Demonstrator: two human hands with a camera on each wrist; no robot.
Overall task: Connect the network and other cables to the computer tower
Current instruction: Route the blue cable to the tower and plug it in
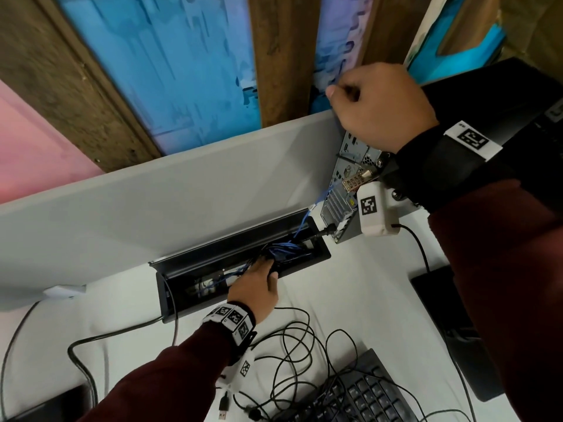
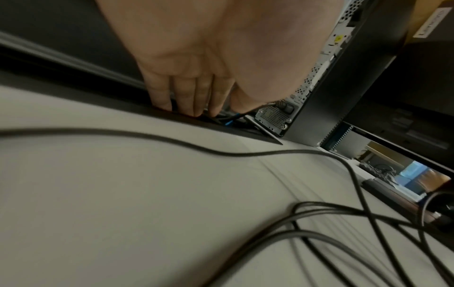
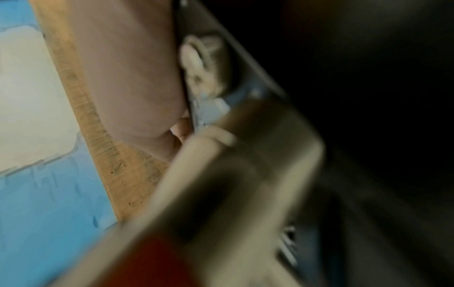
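Note:
The black computer tower stands at the desk's back right with its silver rear panel facing me. My right hand is up at the top of that panel, fingers curled, pinching a thin blue network cable that runs down the panel into the black desk cable tray. My left hand reaches into the tray among bundled blue and black cables. Its fingers point straight down together and their tips are hidden. A black power cable is plugged in low on the tower. The right wrist view is blurred.
A grey partition runs behind the tray. Tangled black cables and a loose USB plug lie on the white desk beside a black keyboard. A combination lock hangs on the tower. A black stand base sits at right.

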